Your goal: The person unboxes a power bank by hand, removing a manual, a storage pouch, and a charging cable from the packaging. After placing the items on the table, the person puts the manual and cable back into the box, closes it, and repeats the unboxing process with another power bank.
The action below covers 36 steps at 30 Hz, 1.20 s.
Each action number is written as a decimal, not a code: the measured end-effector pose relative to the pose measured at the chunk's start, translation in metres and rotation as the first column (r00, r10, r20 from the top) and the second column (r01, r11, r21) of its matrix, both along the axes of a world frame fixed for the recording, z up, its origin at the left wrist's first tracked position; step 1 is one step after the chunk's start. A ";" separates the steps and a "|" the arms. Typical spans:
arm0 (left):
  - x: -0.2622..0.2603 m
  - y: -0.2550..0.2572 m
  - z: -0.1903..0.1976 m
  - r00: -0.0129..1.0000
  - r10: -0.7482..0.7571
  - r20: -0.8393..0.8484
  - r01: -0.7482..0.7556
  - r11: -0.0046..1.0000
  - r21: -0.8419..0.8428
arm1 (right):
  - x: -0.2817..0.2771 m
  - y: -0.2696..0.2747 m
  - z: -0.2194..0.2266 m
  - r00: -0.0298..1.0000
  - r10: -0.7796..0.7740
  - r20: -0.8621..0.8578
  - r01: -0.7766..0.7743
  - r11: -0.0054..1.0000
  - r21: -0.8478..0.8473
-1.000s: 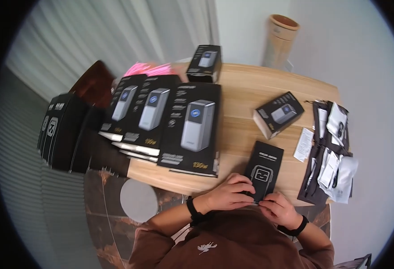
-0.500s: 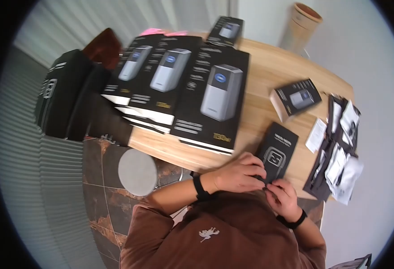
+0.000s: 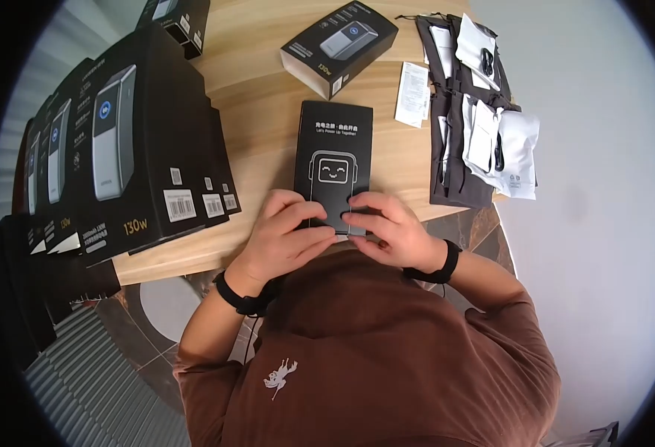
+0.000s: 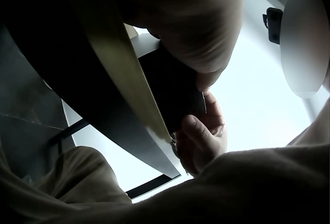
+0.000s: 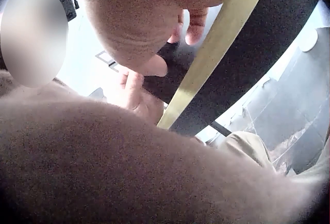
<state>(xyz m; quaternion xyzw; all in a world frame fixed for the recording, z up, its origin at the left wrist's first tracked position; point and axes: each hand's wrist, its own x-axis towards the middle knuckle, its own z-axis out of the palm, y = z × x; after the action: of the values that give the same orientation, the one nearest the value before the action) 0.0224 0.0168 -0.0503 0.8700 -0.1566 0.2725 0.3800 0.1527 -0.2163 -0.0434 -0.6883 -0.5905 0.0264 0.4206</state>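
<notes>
Our view has swung right, and our right hand [image 3: 394, 231] has reached its fingertips up onto the smiling-face box [image 3: 333, 165].
We see both grips clamped on that black box: our left hand [image 3: 286, 235] holds its near left part, our right hand its near right part. It lies face up at the near side of the bench [image 3: 257, 127], between a row of large boxes [image 3: 134, 149] on the left and dark pouches [image 3: 458, 195] with white packets [image 3: 520, 141] on the right. Just beyond it, we have a smaller box [image 3: 340, 41]; a printed slip [image 3: 412, 93] lies beside the pouches.
</notes>
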 end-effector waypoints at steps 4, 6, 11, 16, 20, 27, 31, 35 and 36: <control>0.004 0.005 0.009 1.000 -0.020 0.002 0.019 0.994 0.105 | 0.006 0.000 0.011 0.999 0.029 0.028 -0.028 0.999 -0.041; 0.007 0.003 0.007 1.000 -0.013 0.000 0.013 0.990 0.141 | 0.009 0.000 0.025 0.998 0.068 -0.005 -0.068 0.994 -0.084; 0.004 0.009 0.006 0.997 -0.080 -0.019 0.082 0.992 0.092 | 0.037 0.007 0.063 0.997 -0.074 -0.011 0.072 0.990 -0.121; -0.001 0.011 0.008 0.994 -0.100 -0.030 0.104 0.986 0.134 | 0.065 0.032 0.100 0.821 -0.469 -0.325 0.237 0.798 -0.554; -0.002 0.010 0.008 0.993 -0.120 -0.015 0.120 0.982 0.148 | 0.078 0.040 0.074 0.774 -0.416 -0.477 0.125 0.839 -0.529; -0.004 0.012 0.001 0.989 -0.140 0.044 0.130 0.976 0.175 | 0.076 0.040 0.057 0.614 -0.375 -0.694 0.054 0.897 -0.438; -0.006 0.017 -0.002 0.983 -0.166 0.084 0.145 0.966 0.214 | 0.070 0.034 0.047 0.416 -0.321 -0.851 0.062 0.943 -0.326; -0.014 0.014 -0.014 0.967 -0.193 0.164 0.160 0.968 0.195 | 0.069 0.025 0.062 0.410 -0.253 -0.877 0.091 0.967 -0.236; -0.017 0.013 -0.010 0.965 -0.193 0.176 0.163 0.972 0.172 | 0.071 0.023 0.072 0.418 -0.280 -0.864 0.098 0.960 -0.264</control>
<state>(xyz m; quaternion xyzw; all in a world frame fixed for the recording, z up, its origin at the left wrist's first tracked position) 0.0058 0.0302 -0.0603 0.8492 -0.2909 0.3062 0.3170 0.2234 -0.1937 0.0282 -0.6653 -0.1927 0.3889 0.6074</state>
